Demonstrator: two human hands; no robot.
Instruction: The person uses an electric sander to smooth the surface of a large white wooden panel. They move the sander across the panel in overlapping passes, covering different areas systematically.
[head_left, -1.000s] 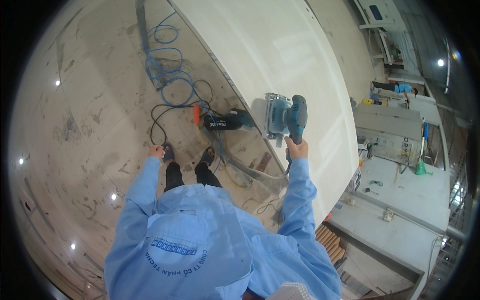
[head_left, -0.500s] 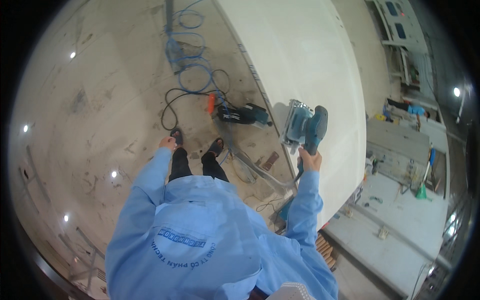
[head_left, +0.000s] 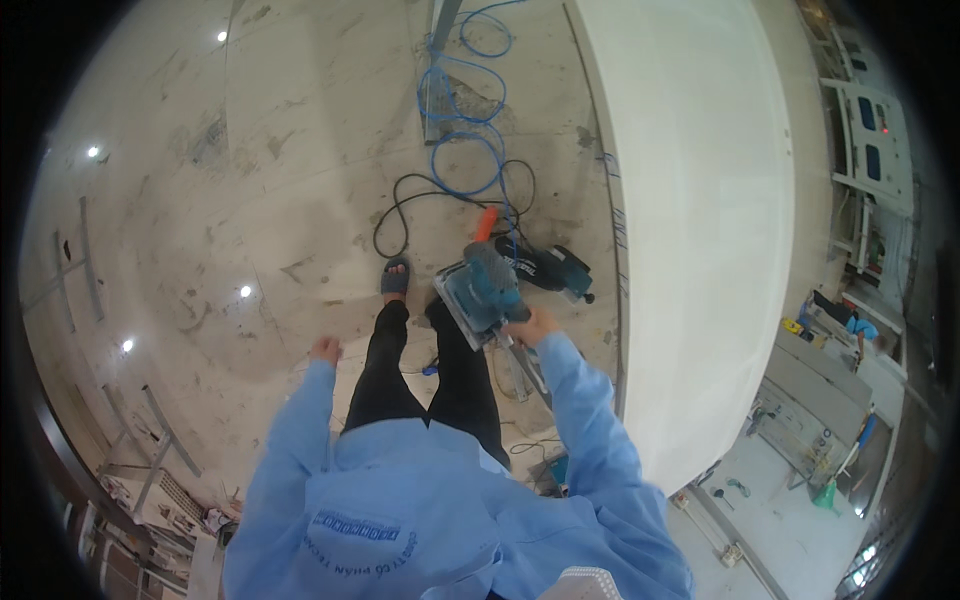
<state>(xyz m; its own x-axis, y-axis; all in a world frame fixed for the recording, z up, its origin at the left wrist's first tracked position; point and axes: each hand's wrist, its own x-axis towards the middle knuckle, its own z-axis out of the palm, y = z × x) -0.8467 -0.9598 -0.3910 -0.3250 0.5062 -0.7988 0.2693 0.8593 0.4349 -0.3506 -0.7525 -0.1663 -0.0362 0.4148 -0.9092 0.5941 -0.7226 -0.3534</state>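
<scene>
A teal electric sheet sander (head_left: 488, 282) with a flat metal-edged pad is gripped in my right hand (head_left: 535, 327), fingers closed round its handle. It is held in the air in front of my right leg, to the left of a large white panel (head_left: 705, 240) and apart from it. My left hand (head_left: 326, 350) hangs at my left side with its fingers loosely curled; nothing shows in it. On the floor beyond the sander lies a teal power tool with a black bag (head_left: 550, 268), partly covered by the sander.
A coiled blue hose (head_left: 468, 165), a black cable (head_left: 400, 190) and an orange-handled item (head_left: 486, 224) lie on the floor ahead. Metal frames (head_left: 155, 450) stand at left. Beyond the panel are a worktable (head_left: 815, 480) with scattered tools and another person (head_left: 858, 326).
The sander in my right hand has moved left, from over the white panel to in front of my legs. The panel now sits farther right in view. My left hand hangs lower in view.
</scene>
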